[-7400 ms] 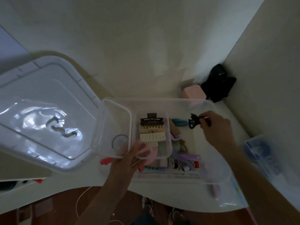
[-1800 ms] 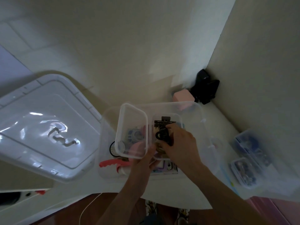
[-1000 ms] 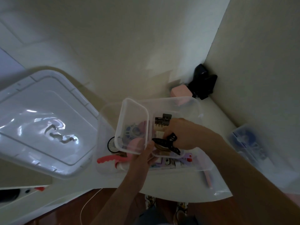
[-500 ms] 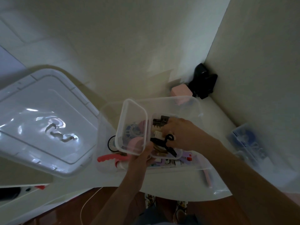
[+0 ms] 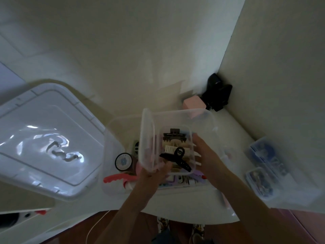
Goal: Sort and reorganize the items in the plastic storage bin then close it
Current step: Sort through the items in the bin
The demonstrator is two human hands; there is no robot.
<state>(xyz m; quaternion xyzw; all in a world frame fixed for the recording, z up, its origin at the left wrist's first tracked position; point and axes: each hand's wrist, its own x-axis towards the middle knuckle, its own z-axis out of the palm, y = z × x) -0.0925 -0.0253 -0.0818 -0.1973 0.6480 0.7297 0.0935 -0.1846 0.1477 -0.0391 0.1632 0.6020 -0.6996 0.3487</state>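
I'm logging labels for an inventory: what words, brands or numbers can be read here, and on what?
None can be read.
Round tin in the storage bin: printed ring around a blue emblem, too small and blurred.
Packets at the bin's near wall: markings blurred.
Small containers on the right: no legible label.

A single head-worn, wide-angle view is given, aimed forward and steeply down from above the forearms. The left hand (image 5: 154, 170) and right hand (image 5: 206, 152) are seen close, near frame centre. A wall corner is framed beyond them, wooden floor beneath.
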